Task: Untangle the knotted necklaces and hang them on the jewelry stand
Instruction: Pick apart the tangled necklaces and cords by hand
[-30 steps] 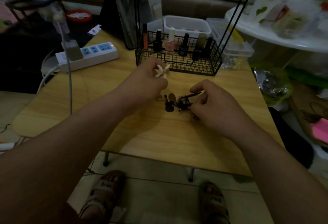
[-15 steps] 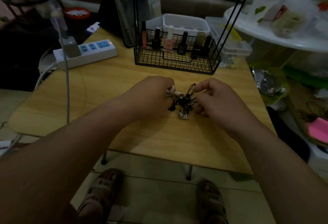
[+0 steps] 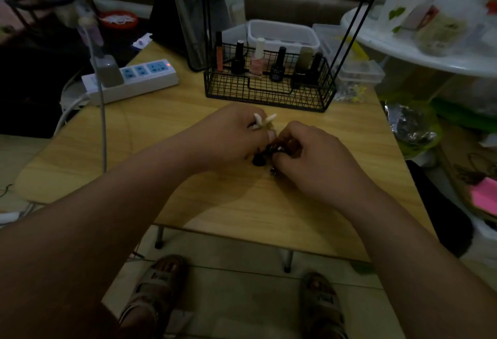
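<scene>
Knot: necklaces (image 3: 271,151) between both hands, just in front of the wire basket (image 3: 269,94).
Left hand (image 3: 234,137): pinches the white petal pendant (image 3: 265,121).
Right hand (image 3: 309,155): fingers curled on the dark tangle.
Tip: tease loops apart, never yank.

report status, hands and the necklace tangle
Left hand pinching white pendant, right hand pinching dark necklace tangle. Tangle knotted, nothing hung yet. Wire basket behind, apart; nothing in the way.

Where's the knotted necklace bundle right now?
Head view: the knotted necklaces are at the middle of the table, pinched between the left hand and right hand, just in front of the black wire basket.
</scene>
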Demonstrator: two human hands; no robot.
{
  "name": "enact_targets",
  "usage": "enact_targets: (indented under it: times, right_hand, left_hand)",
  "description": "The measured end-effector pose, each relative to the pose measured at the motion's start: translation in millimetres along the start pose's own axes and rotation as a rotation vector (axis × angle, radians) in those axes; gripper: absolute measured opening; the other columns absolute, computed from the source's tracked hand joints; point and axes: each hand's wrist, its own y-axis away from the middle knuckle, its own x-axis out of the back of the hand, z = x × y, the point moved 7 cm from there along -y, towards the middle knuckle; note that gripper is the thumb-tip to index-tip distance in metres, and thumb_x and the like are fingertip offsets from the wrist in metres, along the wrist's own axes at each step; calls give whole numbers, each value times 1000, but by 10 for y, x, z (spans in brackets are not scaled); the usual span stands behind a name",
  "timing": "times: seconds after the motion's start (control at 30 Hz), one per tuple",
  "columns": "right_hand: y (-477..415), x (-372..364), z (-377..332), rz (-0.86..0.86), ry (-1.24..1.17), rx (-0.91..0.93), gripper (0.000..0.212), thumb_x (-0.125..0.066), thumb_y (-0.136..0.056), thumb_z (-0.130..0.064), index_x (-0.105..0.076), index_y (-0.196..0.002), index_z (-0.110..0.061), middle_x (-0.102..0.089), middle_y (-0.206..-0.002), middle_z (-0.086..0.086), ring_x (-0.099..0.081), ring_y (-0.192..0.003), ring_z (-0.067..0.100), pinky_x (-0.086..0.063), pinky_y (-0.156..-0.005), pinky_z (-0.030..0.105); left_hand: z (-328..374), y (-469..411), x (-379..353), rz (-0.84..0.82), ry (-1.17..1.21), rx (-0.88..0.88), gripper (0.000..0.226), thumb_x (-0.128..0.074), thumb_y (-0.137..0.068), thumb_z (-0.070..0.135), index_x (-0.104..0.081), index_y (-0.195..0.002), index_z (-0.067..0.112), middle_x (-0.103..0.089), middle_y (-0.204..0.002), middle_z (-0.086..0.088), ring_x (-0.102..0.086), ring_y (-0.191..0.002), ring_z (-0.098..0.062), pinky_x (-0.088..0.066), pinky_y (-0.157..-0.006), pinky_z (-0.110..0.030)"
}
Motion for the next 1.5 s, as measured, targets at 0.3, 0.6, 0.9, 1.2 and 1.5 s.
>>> enact_targets:
  times: [0.3, 0.6, 0.9, 1.2, 1.5]
  right_hand:
    - [23, 63, 231, -30, -696, -299, 7, -64, -98, -15, -68, -94, -18, -75, -103, 10, -73, -99, 28, -58, -93, 57]
    - [77, 22, 145, -131, -1122, -401, 14, -48, -103, -5, -61, -104, -7, -66, -81, 10, -68, -73, 23, -55, -60, 34]
    - [67, 76, 141, -26, -573, -295, 13, -58, -100, -14, -66, -106, -22, -72, -87, 1, -69, -70, 11, -55, -65, 31]
    - [-11, -130, -328, -148, -275, 134, 16, -68, -97, -35, -69, -113, -33, -63, -119, -13, -57, -106, 0, -41, -81, 9]
    - [-19, 48, 3, -52, -674, -123, 20, -65, -100, -35, -81, -97, -23, -79, -87, -3, -74, -80, 11, -57, -71, 27]
  left_hand:
    - [-69, -2, 201, 163, 755, 149, 16, -61, -105, 21, -64, -110, 6, -58, -76, -4, -69, -78, -19, -63, -78, -35]
    - [-41, 48, 298, 329, 827, 145, 22, -48, -110, 33, -62, -119, 18, -72, -84, -11, -76, -83, -31, -65, -77, -41]
    - [36, 11, 284, 283, 871, 86, 25, -45, -112, 33, -62, -121, 17, -71, -84, -9, -76, -83, -29, -61, -73, -36]
    - [444, -20, 186, -13, 1156, -120, 26, -35, -114, 32, -53, -122, 14, -67, -94, -5, -69, -92, -22, -57, -80, -34]
    - [66, -174, 148, 165, 829, 117, 39, -54, -106, 45, -56, -143, 32, -69, -127, -2, -70, -113, -21, -57, -101, -44]
